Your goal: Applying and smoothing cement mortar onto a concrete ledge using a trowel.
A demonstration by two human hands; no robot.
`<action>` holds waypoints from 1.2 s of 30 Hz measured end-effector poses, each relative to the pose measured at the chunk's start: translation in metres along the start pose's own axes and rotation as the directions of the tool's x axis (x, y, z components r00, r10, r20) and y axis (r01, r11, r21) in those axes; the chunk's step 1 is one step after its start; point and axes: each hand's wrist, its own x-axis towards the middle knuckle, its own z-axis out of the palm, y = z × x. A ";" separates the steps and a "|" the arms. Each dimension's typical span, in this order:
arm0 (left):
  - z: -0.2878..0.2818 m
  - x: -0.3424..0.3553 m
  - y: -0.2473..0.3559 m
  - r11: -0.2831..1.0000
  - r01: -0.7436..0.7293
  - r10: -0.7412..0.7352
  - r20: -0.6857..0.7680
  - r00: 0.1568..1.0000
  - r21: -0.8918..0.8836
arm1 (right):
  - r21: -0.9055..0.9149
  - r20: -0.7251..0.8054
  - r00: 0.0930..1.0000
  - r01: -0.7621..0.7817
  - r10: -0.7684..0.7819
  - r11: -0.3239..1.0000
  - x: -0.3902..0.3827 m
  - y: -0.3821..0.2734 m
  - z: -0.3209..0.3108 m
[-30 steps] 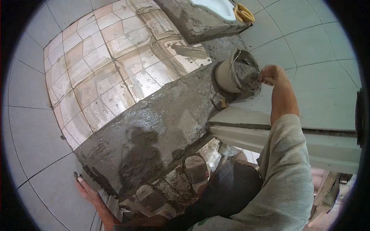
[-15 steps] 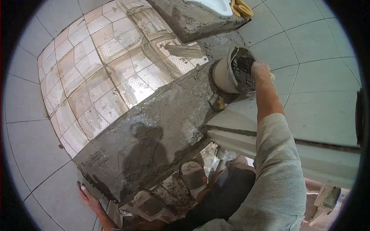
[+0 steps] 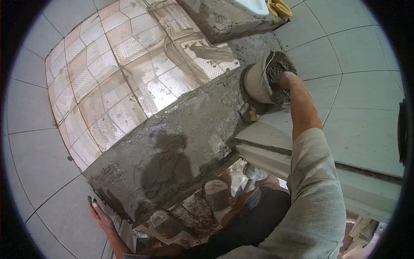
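Note:
My right hand [image 3: 291, 80] reaches over the rim into a round mortar bucket [image 3: 256, 82], which leans with its mouth toward the right. Dark grey mortar [image 3: 276, 69] fills part of it. The hand looks curled; its fingertips and whatever they grip are hidden inside the bucket. At the lower left, my left hand [image 3: 100, 218] rests against the pale wall tiles [image 3: 51, 190], fingers stretched out and darkened at the tips. Between my hands runs a band of wet grey mortar [image 3: 207, 116], with a shadow across it.
Patterned floor tiles [image 3: 108, 90], smeared with mortar at the right, lie beyond the band. A white ceramic fixture [image 3: 254, 6] and yellow things [image 3: 279, 7] sit on a raised ledge at the back. A doorsill [image 3: 267, 157] edges the right; my shoes [image 3: 217, 192] are below.
My right hand has gone from the bucket's rim deeper into its mouth. The view has shifted slightly, while my left hand stays against the wall.

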 end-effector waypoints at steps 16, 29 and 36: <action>0.010 0.009 0.026 0.953 -0.044 0.002 -0.136 0.991 -0.301 | 0.724 -0.219 0.823 0.498 -0.525 0.477 -0.065 0.081 0.003; -0.001 0.012 0.028 0.971 -0.076 0.037 -0.171 0.985 -0.225 | 0.204 0.270 0.918 -0.349 0.290 0.915 -0.158 0.062 -0.119; -0.016 0.008 0.040 0.992 -0.095 0.074 -0.222 0.972 -0.087 | 0.489 -0.316 0.949 0.151 0.014 0.859 -0.178 0.070 -0.104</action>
